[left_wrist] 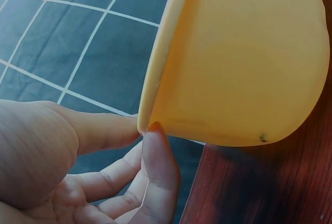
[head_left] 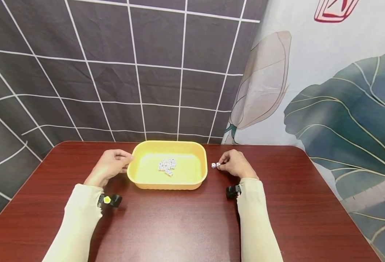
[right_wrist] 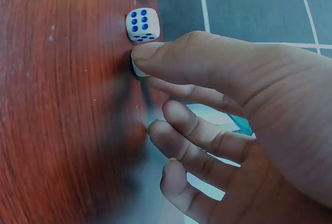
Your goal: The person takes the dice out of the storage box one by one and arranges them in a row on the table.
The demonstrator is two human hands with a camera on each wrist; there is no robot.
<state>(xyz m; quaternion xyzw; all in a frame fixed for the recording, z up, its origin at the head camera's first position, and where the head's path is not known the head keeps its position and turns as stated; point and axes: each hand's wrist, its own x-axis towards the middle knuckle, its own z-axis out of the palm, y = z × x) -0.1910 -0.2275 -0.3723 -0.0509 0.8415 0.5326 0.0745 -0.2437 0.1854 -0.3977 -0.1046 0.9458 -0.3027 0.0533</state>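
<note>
A yellow plastic basin (head_left: 166, 185) with rounded corners sits near the table's far edge, with several white dice (head_left: 167, 165) clustered on its floor. My left hand (head_left: 109, 165) pinches the basin's left rim between thumb and forefinger, as the left wrist view shows up close. To the right of the basin, my right hand (head_left: 236, 164) pinches a white die (right_wrist: 138, 69) between thumb and forefinger, the thumb covering most of it. Just beside it lies another white die (right_wrist: 142, 24) with blue pips, six uppermost in the right wrist view. The other right fingers are loosely curled.
The reddish-brown wooden table (head_left: 166, 225) extends toward me and to both sides. Behind it hangs a dark cloth (head_left: 110, 83) with a white grid, and at the right a pale curtain (head_left: 267, 134) printed with large leaves. Both wrists wear small black cameras.
</note>
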